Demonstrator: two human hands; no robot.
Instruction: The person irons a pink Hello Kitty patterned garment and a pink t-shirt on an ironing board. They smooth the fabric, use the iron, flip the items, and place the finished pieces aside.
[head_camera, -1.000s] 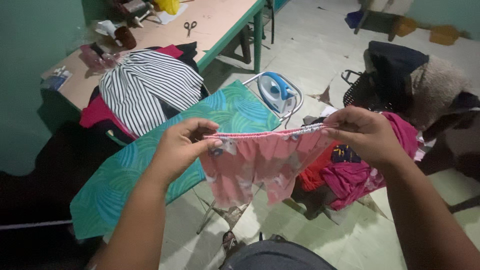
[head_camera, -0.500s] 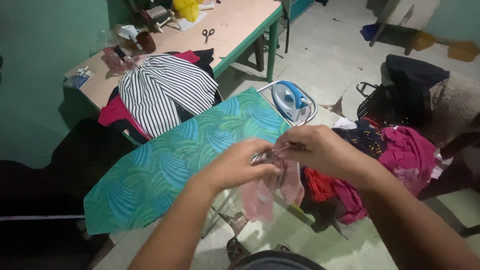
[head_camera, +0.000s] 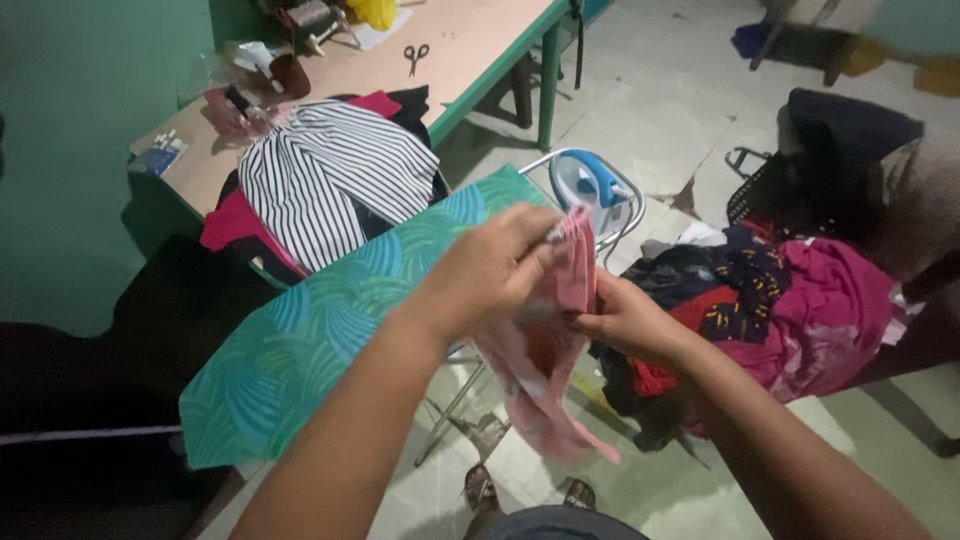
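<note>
- The ironing board, green-patterned, is lying at 9 o'clock of the hands, its long axis running from 7 to 1 o'clock, nose toward the iron.
- A clothes heap, magenta, red and dark, is sitting on the floor at 3 o'clock of the hands.
- A striped garment is lying on the table at 11 o'clock.
- The pink garment is hanging in the air between both hands, folded narrow, its long axis near vertical, top edge pointing to 12 o'clock, loose end dangling toward 6.
- The left hand is gripping the garment's top edge, just above the board's near side; it is the nearer hand to the board.
- The right hand is pinching the cloth lower down, at 4 o'clock of the left, touching it.
- The iron, blue and white, is standing on its rest at 12 o'clock.
- Scissors are lying far up the table.
</note>
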